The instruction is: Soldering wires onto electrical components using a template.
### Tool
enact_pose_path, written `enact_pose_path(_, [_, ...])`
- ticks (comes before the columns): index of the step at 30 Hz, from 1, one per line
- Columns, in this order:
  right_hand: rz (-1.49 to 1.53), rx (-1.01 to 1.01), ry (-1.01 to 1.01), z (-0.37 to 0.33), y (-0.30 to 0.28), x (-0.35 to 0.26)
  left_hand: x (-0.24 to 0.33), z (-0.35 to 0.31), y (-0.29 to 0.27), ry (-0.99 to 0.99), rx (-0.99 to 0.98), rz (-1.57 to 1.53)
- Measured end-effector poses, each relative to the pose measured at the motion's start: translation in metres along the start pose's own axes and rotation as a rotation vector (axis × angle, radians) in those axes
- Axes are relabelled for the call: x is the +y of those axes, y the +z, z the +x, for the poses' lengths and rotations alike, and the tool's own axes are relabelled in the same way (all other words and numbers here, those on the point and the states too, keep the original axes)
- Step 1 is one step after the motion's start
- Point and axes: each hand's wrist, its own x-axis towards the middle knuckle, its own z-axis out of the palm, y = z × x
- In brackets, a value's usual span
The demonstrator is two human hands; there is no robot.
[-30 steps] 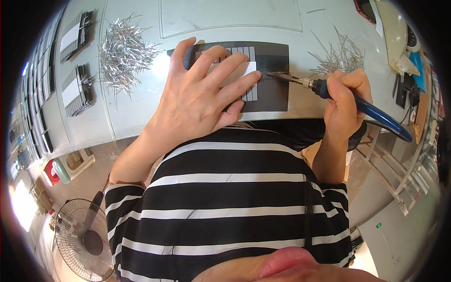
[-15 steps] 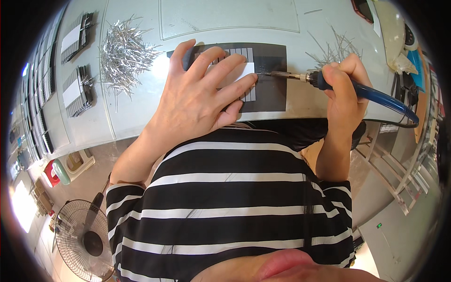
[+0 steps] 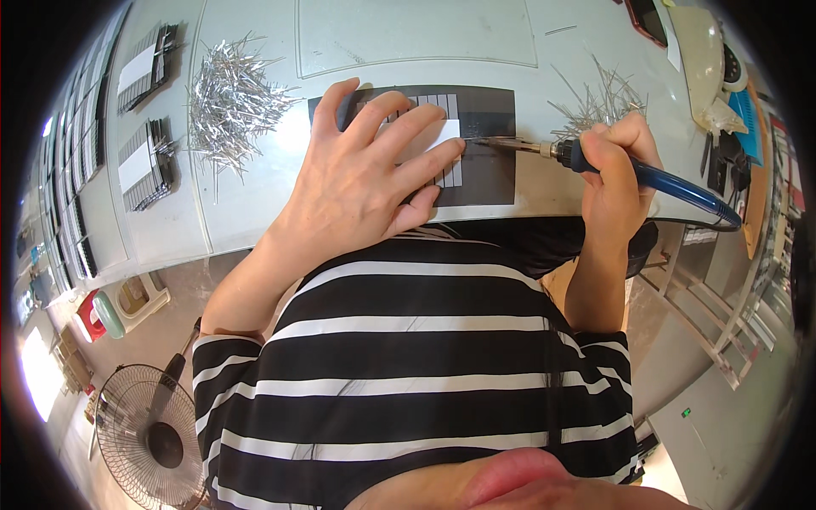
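My left hand (image 3: 353, 166) lies spread over a row of narrow grey strips (image 3: 453, 174) and a white card (image 3: 450, 129) resting across them. Beneath these is a dark rectangular mat (image 3: 493, 189) near the table's front edge. In my right hand (image 3: 614, 174) is a soldering iron with a blue handle (image 3: 680, 184), gripped like a pen. Its metal shaft points left, and the tip is close to my left index fingertip at the right end of the strips. Whether the tip touches a strip I cannot tell. My left hand hides much of the card and strips.
A heap of thin silvery metal strips (image 3: 234, 102) lies left of the mat, a smaller pile (image 3: 605, 102) to its right. Two bundles with white cards (image 3: 136, 174) stand at the left. A phone (image 3: 648, 21) lies far right. The iron's black cable (image 3: 693, 224) runs by the front edge.
My right hand and the soldering iron have shifted slightly left. My left hand keeps its spread pose on the card and strips. The whole view has moved a little.
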Motion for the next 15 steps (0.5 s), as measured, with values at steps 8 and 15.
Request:
enact_pose_path(8, [0.009,-0.001,0.014,0.0001,0.0019,-0.0007,0.0006,-0.0004,-0.0001,-0.006,0.001,-0.016])
enact_pose_path(15, [-0.014,-0.002,0.010,-0.0011,-0.0001,-0.0002,0.0006,0.0000,-0.0002,-0.010,0.000,-0.029])
